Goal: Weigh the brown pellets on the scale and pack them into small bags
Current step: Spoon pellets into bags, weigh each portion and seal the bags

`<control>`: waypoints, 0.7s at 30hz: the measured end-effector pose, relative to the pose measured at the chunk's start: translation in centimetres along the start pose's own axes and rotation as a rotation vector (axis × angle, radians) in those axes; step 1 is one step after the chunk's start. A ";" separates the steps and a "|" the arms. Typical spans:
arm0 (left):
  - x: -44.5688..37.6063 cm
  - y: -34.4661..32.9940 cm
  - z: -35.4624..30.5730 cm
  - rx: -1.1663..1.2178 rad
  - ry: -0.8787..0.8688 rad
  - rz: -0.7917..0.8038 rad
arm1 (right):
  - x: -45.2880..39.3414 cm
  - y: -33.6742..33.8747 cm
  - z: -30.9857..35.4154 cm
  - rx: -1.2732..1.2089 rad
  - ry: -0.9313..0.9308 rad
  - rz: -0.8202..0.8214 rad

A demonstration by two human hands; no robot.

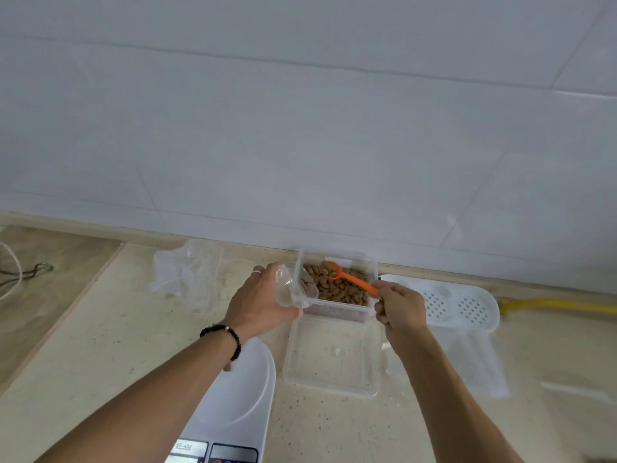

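Gripping, left hand: the left hand (258,297) is curling its fingers round a small clear plastic bag (293,289), holding the bag's mouth against the left wall of the tub; a dark beaded bracelet (224,339) is sitting on that wrist and a pale ring on one finger.
Right hand: the right hand (399,305) is pinching the end of a slim orange plastic scoop (350,279), fingers closed tight on the handle.
Scoop: its bowl is resting among the pellets near the far side of the tub; whether it is carrying any I cannot tell.
Pellets: the brown pellets (340,289) are lying in a clear rectangular plastic tub (337,310) standing against the foot of the white tiled wall.
Lid: a clear flat plastic lid (332,355) is lying just in front of the tub, holding nothing.
Scale: a white digital kitchen scale (240,396) is sitting under the left forearm, its platform bare.
Spare bags: a crumpled heap of clear plastic bags (187,272) is lying left of the tub, by the wall.
Right side: a white perforated plastic tray (457,305) is lying beyond the right hand.
Surface: everything is resting on a beige speckled stone counter (100,345).
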State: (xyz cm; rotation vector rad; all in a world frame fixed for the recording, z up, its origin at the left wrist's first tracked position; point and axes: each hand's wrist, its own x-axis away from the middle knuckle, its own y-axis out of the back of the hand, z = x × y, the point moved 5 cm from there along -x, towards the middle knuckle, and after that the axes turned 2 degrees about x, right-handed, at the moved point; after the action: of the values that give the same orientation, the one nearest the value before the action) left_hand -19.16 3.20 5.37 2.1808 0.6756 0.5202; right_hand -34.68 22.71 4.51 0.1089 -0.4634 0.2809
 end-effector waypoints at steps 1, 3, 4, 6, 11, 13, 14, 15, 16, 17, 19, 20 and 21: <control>-0.2 -0.1 -0.2 -0.004 -0.005 0.007 | 0.3 0.2 0.4 -0.020 0.008 0.012; -0.5 -0.2 -0.6 -0.014 -0.013 0.012 | 1.1 0.5 1.3 -0.028 0.039 0.039; -0.6 -0.2 -0.8 -0.017 -0.014 0.012 | 1.5 0.6 1.8 -0.017 0.063 0.047; -0.8 -0.2 -1.0 -0.014 -0.017 0.014 | 2.3 0.7 2.7 0.019 0.122 0.055; -0.8 0.2 -0.9 0.052 -0.028 0.001 | 5.7 -1.1 5.3 0.524 0.479 0.080; -0.4 0.4 -0.8 0.077 -0.060 0.015 | 8.5 -3.0 6.1 0.763 0.747 0.140; -0.1 0.5 -0.7 0.089 -0.081 0.023 | 9.7 -3.7 6.2 0.847 0.871 0.162; 0.1 0.6 -0.6 0.098 -0.105 0.031 | 10.6 -4.3 6.1 0.898 0.959 0.164; 0.4 0.8 -0.6 0.103 -0.126 0.041 | 11.3 -4.5 6.0 0.914 1.005 0.139; 0.6 1.0 -0.4 0.108 -0.143 0.052 | 11.8 -4.5 6.0 0.899 1.024 0.084; 1.0 1.4 0.2 0.122 -0.171 0.088 | 13.2 -4.2 6.0 0.834 1.018 -0.077; 1.4 1.6 0.4 0.126 -0.190 0.107 | 14.2 -4.1 5.9 0.796 0.997 -0.145; 1.7 1.8 0.6 0.125 -0.214 0.126 | 15.3 -3.9 5.7 0.753 0.960 -0.199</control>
State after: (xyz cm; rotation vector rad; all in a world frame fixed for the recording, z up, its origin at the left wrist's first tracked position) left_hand -16.96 2.92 6.60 2.3658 0.4683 0.3087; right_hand -22.85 21.73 16.41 0.7130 0.6260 0.2669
